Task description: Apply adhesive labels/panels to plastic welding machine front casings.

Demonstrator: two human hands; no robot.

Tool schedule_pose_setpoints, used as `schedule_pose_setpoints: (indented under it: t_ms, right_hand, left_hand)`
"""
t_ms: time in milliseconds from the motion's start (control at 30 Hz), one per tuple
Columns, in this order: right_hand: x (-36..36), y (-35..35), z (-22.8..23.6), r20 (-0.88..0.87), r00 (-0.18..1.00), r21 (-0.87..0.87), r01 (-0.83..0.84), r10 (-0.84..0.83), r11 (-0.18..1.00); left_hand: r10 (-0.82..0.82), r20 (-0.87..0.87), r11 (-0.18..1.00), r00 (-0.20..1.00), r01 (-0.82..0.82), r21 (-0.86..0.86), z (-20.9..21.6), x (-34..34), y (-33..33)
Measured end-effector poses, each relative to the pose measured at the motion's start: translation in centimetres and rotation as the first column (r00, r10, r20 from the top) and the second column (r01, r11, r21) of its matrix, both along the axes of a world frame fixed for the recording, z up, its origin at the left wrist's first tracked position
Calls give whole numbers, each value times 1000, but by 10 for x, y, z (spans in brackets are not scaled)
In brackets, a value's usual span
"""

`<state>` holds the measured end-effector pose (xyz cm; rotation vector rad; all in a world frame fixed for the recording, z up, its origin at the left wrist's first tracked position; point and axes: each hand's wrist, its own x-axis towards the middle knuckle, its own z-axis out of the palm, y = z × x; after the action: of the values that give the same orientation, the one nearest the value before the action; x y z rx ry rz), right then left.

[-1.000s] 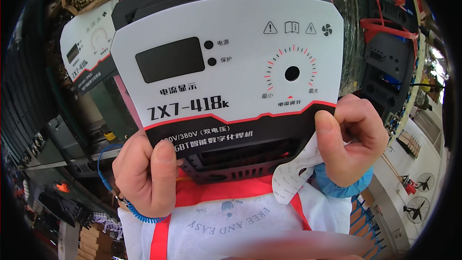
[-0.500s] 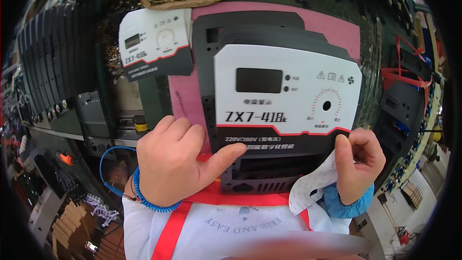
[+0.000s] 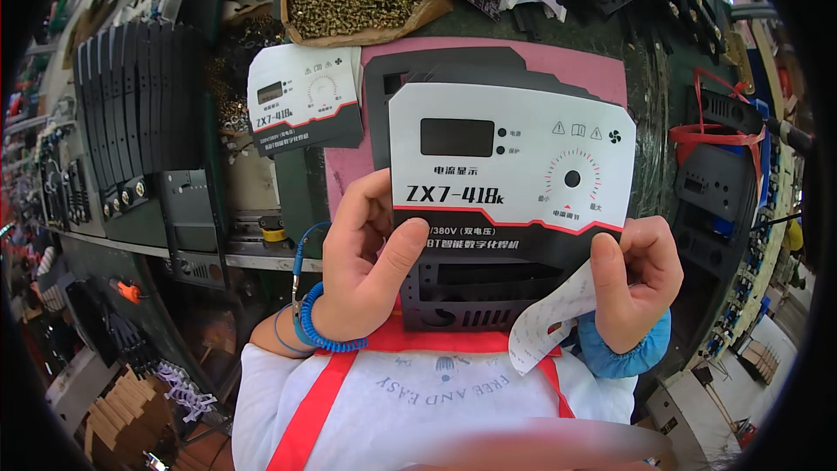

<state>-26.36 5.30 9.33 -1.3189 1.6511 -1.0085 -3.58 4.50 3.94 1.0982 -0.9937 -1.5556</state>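
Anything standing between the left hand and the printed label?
Nothing visible: the left hand meets the printed label at its lower left edge, thumb in front. A white strip hangs by the right hand.

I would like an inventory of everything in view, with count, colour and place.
Front label: one, white-black-red, centre
Backing strip: one, white, below label, right
Slotted panel: one, black, below label
Label stack: one, white-black, left of centre
Mat: one, pink, behind label
Fastener box: one, brown, brass-coloured contents, top
Panel row: several, black, left
Strap: count unclear, red, right
Coiled cord: one, blue, left wrist
Cuff: one, blue, right wrist
Left hand: one, bare, at label's lower left
Right hand: one, bare, at label's lower right
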Motion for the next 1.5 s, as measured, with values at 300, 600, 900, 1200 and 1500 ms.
schedule_pose_setpoints:
  t_ms: [300,600,900,1200,1500]
  right_hand:
    - [12,-6,-9,-10,1000,47,-22,22,999]
    - [73,4,-31,-661,523,-522,-836,538,171]
    - [87,33,-40,-556,472,-732,-668,684,-134]
    - [11,14,10,-168,985,-820,-121,-33,560]
    - [-65,31,-27,463,839,-85,365,-287,927]
  left_hand:
    - [-51,-69,997,996,47,-55,-4,-13,3]
    - [-85,651,915,755,317,-249,-63,0,28]
    - [81,71,984,994,-91,155,-39,-15,4]
    - [36,181,999,983,-39,12,-11,-12,6]
    - [80,380,983,921,-10,-184,-17,-8,7]
